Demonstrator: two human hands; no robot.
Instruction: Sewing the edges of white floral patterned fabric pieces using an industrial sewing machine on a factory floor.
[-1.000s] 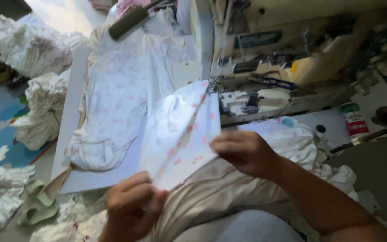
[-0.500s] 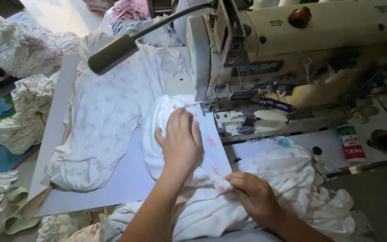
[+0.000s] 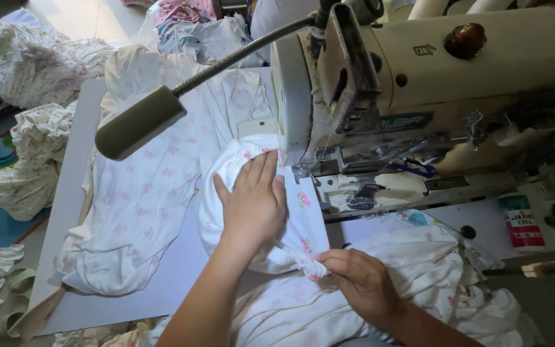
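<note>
The left hand (image 3: 254,204) lies flat, fingers spread, pressing the white flowered cloth (image 3: 303,215) onto the desk (image 3: 75,180) just before the sewing machine (image 3: 431,96); the right hand (image 3: 362,283) pinches the cloth's near edge. The pale desk carries a spread garment (image 3: 142,212), and a grey lamp (image 3: 139,122) leans over it. Heaps of white clothes (image 3: 30,160) sit on the floor at left. The machine head hides the needle, and a bundle (image 3: 431,283) in the lap is cut off below
</note>
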